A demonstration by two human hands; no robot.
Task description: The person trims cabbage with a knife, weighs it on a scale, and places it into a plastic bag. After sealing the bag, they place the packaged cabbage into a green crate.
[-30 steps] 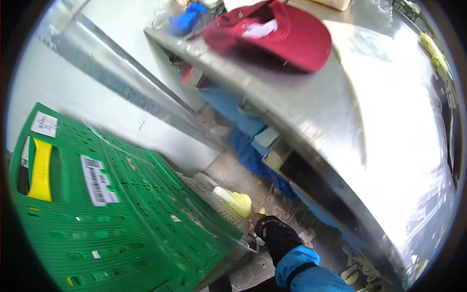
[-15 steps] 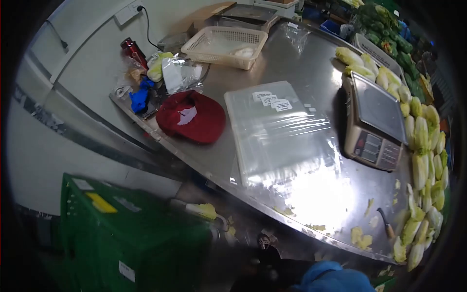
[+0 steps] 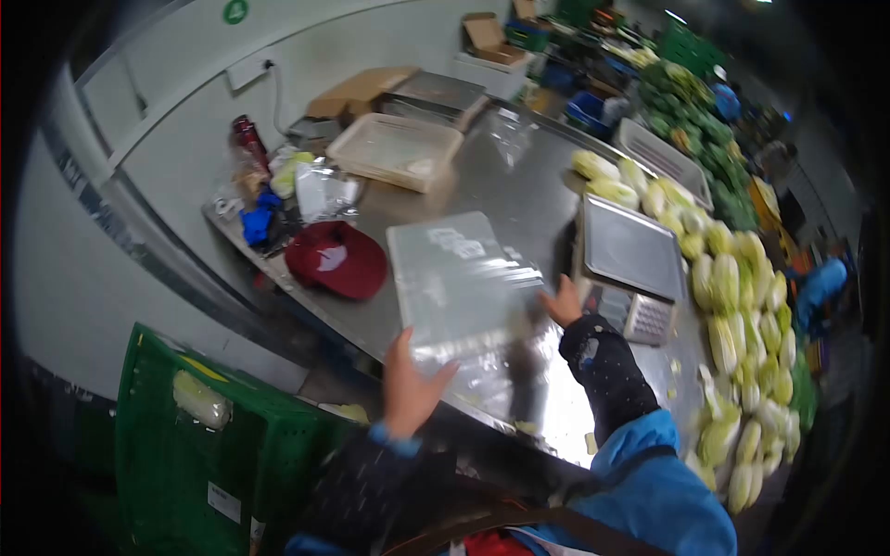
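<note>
The stack of clear bags [image 3: 454, 278] lay flat on the steel table [image 3: 514, 199], ahead of me. At its seven o'clock, my left hand [image 3: 413, 385] was wide, thumb spread from the fingers; at its four o'clock, my right hand [image 3: 562, 302] was open beside the edge. I couldn't tell if either touched it. The scale [image 3: 632, 243] sat at two o'clock, cabbages [image 3: 728, 338] beyond at three, the red cap [image 3: 357, 269] at nine, the pale basket [image 3: 394, 148] at eleven, and the green crate [image 3: 278, 445], off the table, at eight.
</note>
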